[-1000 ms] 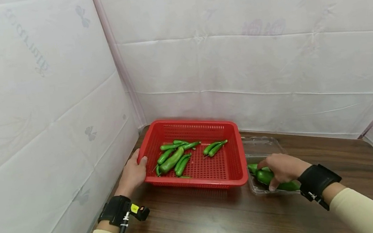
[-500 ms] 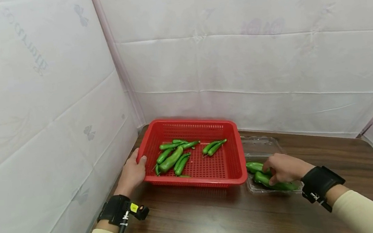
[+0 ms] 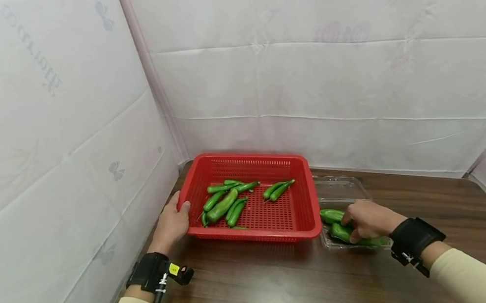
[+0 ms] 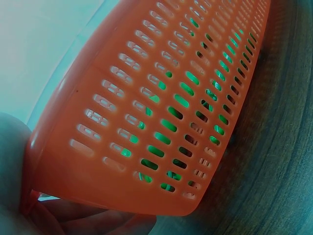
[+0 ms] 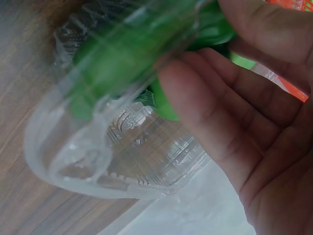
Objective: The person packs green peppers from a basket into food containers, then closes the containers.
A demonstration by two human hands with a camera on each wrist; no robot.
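Green peppers (image 3: 345,232) under curled right fingers (image 3: 351,219) in clear tray (image 3: 340,190), left hand (image 3: 171,224) gripping red basket (image 3: 300,185)

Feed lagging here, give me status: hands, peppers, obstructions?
Left hand grips red basket corner. Right hand on peppers in clear tray. Nothing in the way.

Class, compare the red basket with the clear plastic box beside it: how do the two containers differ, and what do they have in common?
The red basket is opaque with slotted walls; the clear plastic box is see-through and unslotted. The basket is plainly larger than the box. The left hand grips the basket's rim, while the right hand reaches into the box among its green peppers. Both sit on the wooden table and both hold green peppers.
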